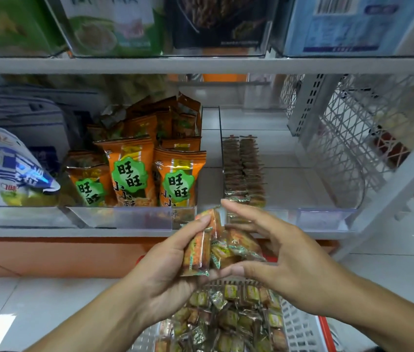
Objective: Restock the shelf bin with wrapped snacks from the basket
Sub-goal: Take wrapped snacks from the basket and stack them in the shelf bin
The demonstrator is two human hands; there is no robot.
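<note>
My left hand (167, 262) grips a bundle of small wrapped snacks (198, 252) just above the basket, fingers curled round them. Opposite it, my right hand (284, 252) touches the same bundle, its thumb underneath and its fingers spread fairly straight over the top. The white basket with a red rim (299, 329) sits below my hands and holds several more wrapped snacks (233, 316). Straight ahead on the shelf stands a clear bin (325, 214) with two rows of the same snacks (244, 168) lined up along its left side.
A neighbouring clear bin (122, 217) to the left holds orange snack bags (129, 171). Further left lie blue and white bags (5, 168). A white wire rack (358, 138) stands at the right. The upper shelf (200, 64) carries boxes. Below is an orange base panel and tiled floor.
</note>
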